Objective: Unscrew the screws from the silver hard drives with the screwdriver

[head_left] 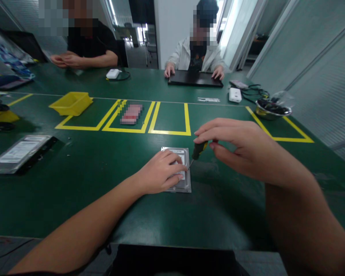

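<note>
A silver hard drive (186, 184) with a pale label lies flat on the green table in front of me. My left hand (163, 170) rests across it with the fingers spread, covering much of its left side and label. In my right hand (235, 147) is a screwdriver (200, 149) with a dark green and yellow handle, pinched by the fingertips. It tilts down to the left, and its thin shaft reaches the drive's right edge beside my left index fingertip. Whether the tip sits in a screw is too small to tell.
Another metal drive-like unit (24, 150) lies at left. Yellow tape marks rectangles, near a yellow bin (71, 103) and a blurred pinkish item (131, 114). A bowl of dark parts (273, 108) stands right. Across the table, one person holds a black panel (195, 78); another sits left.
</note>
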The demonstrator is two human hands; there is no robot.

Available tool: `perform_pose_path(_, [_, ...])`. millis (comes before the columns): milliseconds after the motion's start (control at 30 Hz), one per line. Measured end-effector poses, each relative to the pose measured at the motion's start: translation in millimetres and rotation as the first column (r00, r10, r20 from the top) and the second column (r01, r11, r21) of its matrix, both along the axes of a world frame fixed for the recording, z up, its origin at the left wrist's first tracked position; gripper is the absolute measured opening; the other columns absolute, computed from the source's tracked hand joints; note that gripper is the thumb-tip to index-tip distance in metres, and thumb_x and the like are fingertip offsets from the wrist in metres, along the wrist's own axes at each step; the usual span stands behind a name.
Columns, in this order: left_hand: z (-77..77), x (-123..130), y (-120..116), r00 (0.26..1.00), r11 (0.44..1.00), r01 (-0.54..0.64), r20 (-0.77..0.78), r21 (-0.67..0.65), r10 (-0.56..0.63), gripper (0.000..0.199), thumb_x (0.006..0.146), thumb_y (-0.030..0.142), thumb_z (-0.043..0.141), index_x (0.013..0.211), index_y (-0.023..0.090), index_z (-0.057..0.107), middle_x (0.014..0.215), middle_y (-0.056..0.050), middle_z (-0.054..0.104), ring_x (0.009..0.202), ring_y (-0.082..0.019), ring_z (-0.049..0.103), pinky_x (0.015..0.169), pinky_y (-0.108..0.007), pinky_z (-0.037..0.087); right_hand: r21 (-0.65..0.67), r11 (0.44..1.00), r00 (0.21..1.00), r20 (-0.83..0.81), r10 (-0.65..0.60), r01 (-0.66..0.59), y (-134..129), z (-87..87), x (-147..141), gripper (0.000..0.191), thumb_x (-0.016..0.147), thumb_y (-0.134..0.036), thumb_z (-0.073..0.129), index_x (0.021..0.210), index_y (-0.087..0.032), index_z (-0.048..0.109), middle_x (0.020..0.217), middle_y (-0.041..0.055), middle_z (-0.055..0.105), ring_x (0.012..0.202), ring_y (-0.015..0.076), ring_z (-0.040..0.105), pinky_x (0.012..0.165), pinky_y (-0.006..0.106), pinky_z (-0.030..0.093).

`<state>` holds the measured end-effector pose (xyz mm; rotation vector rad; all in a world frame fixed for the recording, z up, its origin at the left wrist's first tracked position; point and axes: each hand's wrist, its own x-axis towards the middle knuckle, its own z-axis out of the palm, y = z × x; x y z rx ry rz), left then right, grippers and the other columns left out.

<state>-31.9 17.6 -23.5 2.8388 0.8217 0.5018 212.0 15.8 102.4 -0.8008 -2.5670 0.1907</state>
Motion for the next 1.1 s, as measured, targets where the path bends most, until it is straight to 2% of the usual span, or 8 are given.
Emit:
perform_pose_path(233, [0.1,-0.4,0.4,1.0,1.0,0.004,-0.002,-0.004,-0.004,0.031,0.098,0.037,0.046,0.118,0.022,0.065,0.112,-0.009,0.059,0.104,-0.025,0.051,0.091,-0.043,0.039,0.016,1.0,0.999,0.035,-0.027,0.026,-0.4,-2.2,1.8,0.042,0.086,-0.007,0.049,0.123,-0.018,0.065,0.116,0.0073,0.064,0.103,0.0174,0.06,0.092,0.031,0.048])
perform_pose_path(600, [2.5,0.4,-1.4,1.0,1.0,-0.001,0.001,-0.004,0.001,0.03,0.098,0.036,0.046,0.117,0.022,0.065,0.112,-0.009,0.059,0.103,-0.026,0.052,0.091,-0.043,0.041,-0.029,0.994,0.99,0.097,-0.102,0.105,-4.2,1.6,-1.3,0.041,0.09,-0.015,0.051,0.129,-0.018,0.063,0.107,0.0096,0.06,0.096,0.0203,0.058,0.086,0.035,0.049])
perform_pose_path(867, [1.4,0.2,-1.0,1.0,1.0,-0.006,-0.007,-0.004,0.006,0.03,0.098,0.037,0.046,0.118,0.023,0.065,0.112,-0.008,0.059,0.103,-0.025,0.051,0.091,-0.043,0.04,0.037,0.99,0.986,0.095,-0.138,0.135,-2.3,-1.3,-2.0,0.031,0.091,-0.024,0.056,0.119,-0.018,0.068,0.1,0.0092,0.062,0.089,0.0215,0.059,0.078,0.035,0.048])
perform_pose_path(1100, [0.9,0.0,0.4,1.0,1.0,-0.001,0.0,0.008,0.001,0.031,0.098,0.037,0.046,0.118,0.023,0.065,0.113,-0.009,0.06,0.103,-0.025,0.051,0.09,-0.042,0.039,0.042,0.991,0.989,0.066,-0.129,0.126,-1.4,-3.4,-2.6,0.032,0.092,-0.026,0.057,0.12,-0.017,0.068,0.102,0.0095,0.062,0.091,0.0202,0.059,0.079,0.033,0.048])
